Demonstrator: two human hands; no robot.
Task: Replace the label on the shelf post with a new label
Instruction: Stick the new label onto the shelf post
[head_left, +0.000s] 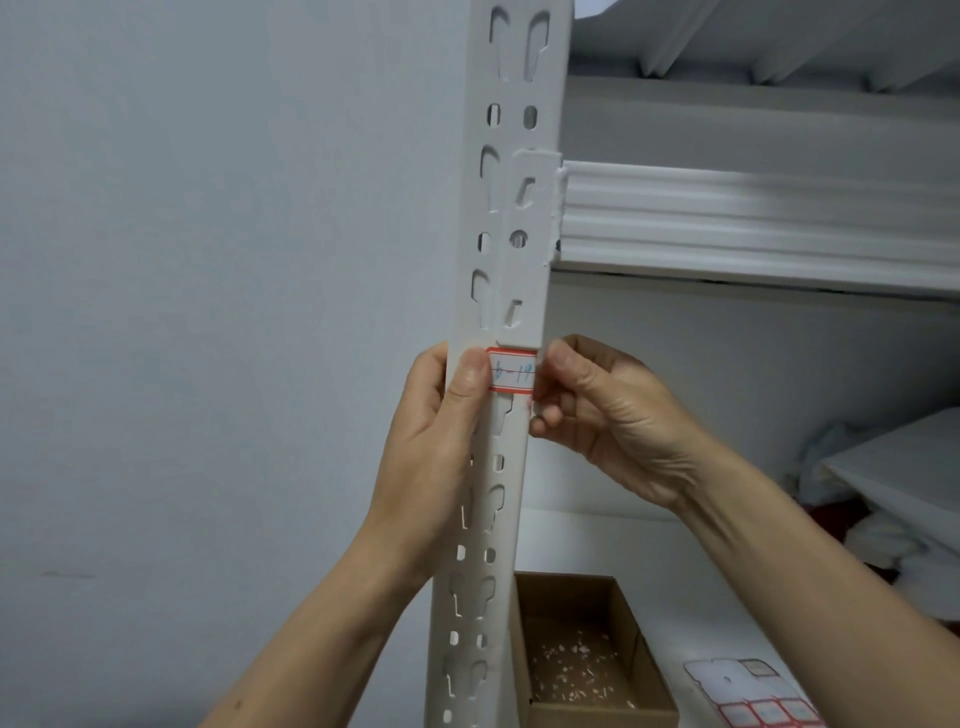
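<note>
A white perforated shelf post (506, 218) rises up the middle of the view. A red-bordered white label (513, 370) with blue handwriting lies across the post at hand height. My left hand (441, 441) wraps the post from the left, its thumb pressing on the label's left end. My right hand (597, 421) is at the post's right edge, fingers curled, thumb and fingertips pinching the label's right end where it wraps round the corner.
A ribbed white shelf beam (753, 218) joins the post on the right. On the shelf below stand an open cardboard box (587, 654) holding paper scraps and a sheet of red-bordered labels (753, 696). White boards and cloth (883, 499) lie at right. A grey wall fills the left.
</note>
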